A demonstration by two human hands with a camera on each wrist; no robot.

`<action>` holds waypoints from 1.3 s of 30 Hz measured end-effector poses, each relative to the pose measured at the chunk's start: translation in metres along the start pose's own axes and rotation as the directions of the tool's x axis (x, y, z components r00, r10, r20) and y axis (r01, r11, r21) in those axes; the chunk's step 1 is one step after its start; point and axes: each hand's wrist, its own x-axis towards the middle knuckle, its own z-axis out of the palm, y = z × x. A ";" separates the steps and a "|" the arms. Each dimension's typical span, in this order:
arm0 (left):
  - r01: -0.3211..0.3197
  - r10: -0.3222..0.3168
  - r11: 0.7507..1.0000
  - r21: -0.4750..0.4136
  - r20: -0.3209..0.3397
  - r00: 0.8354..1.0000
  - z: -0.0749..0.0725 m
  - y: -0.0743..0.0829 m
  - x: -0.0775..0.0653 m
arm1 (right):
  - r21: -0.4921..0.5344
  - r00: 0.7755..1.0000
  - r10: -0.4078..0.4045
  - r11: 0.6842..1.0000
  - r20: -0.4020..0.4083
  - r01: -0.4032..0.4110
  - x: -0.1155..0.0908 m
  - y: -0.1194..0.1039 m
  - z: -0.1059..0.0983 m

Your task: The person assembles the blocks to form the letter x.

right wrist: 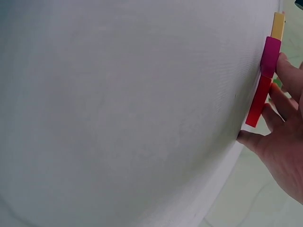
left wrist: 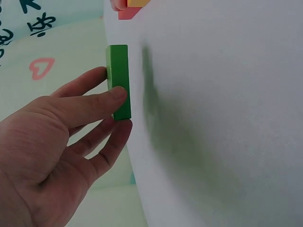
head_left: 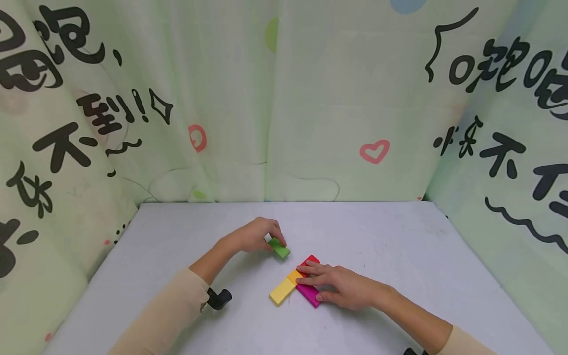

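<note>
My left hand [head_left: 257,235] pinches a green block [head_left: 279,248] between thumb and fingers, just above the table. In the left wrist view, the green block [left wrist: 118,66] stands lengthwise in the fingers, with its shadow beside it. Nearer on the table lie a yellow block [head_left: 282,292], an orange block [head_left: 294,277], a red block [head_left: 312,258] and a magenta block [head_left: 308,294], touching one another. Across the red and magenta blocks rests my right hand [head_left: 343,285], its fingers extended and partly hiding them. Its thumb lies by the magenta block's near end.
The white table [head_left: 377,236] reaches back to a pale green curtain [head_left: 319,98] printed with black characters and hearts. More curtain hangs on both sides. A black wrist device [head_left: 219,299] sits at the left sleeve.
</note>
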 end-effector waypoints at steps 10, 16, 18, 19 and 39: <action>0.028 -0.028 1.000 -0.006 0.010 1.000 0.007 0.003 -0.006 | 0.007 1.000 0.016 1.000 0.005 -0.016 0.001 -0.001 0.000; 0.012 -0.012 1.000 -0.014 0.023 1.000 0.010 0.004 -0.008 | 0.015 1.000 0.013 1.000 0.004 -0.013 0.001 -0.001 0.000; 0.003 -0.003 1.000 -0.018 0.025 1.000 0.011 0.005 -0.009 | 0.015 1.000 0.014 1.000 0.004 -0.014 0.001 -0.001 0.000; 0.001 -0.001 1.000 -0.018 0.026 1.000 0.012 0.005 -0.010 | 0.012 1.000 0.013 1.000 0.003 -0.013 0.000 0.000 0.001; -0.008 0.009 1.000 -0.008 0.054 0.998 0.023 0.013 -0.011 | -0.016 1.000 -0.008 1.000 -0.012 0.008 0.000 -0.001 -0.001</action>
